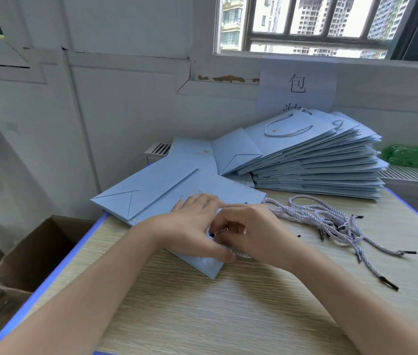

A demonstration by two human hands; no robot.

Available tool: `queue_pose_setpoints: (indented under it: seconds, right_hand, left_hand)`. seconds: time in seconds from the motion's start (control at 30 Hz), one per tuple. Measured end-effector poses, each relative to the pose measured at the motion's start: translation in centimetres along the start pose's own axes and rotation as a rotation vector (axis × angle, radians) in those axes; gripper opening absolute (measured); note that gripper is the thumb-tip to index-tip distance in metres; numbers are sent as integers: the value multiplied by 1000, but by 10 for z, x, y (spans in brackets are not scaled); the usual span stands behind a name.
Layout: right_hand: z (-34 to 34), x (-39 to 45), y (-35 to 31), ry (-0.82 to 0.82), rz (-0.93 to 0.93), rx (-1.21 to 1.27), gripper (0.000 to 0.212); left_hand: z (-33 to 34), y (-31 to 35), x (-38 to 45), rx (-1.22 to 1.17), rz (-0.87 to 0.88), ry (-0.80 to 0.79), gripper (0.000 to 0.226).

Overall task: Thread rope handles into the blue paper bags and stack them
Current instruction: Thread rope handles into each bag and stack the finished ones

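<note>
2 hands [225,231] w/ rope [241,253] on bag [156,198]
</note>
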State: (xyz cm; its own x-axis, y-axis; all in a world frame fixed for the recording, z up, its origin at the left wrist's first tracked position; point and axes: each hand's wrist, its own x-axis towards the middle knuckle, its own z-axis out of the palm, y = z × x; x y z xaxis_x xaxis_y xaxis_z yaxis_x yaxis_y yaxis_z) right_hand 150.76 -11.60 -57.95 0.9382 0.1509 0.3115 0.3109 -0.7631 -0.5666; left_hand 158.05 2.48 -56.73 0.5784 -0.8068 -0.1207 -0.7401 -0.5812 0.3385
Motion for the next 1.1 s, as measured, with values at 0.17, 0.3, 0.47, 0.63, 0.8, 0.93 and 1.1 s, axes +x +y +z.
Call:
queue_pose_setpoints:
  seconds: [0.17,0.3,0.47,0.63,0.8,0.93,1.1]
  right_hand:
    - [-4,0,3,41,15,-26,13]
    - [-7,-1,8,20,-98,-221,19]
    - [-8,-1,7,-20,-232,-361,46]
    - [-16,-3,7,113,-222,-338,39]
    - [-31,-7,7,283,-30,-162,9]
    - [-17,-5,1,87,148,-146,19]
    - [3,0,1,20,253,41,20]
  left_hand:
    - [-1,1,-1,-30,1,30,81]
    - [-3,1,-2,-93,0,55,77]
    - [-8,1,-3,-121,-8,76,59]
    - [-14,4,-7,-85,-19,148,26]
    - [-21,3,-11,-107,-52,237,19]
    - [-20,2,-9,-143,-49,275,30]
    - [-19,0,-8,-121,-38,289,28]
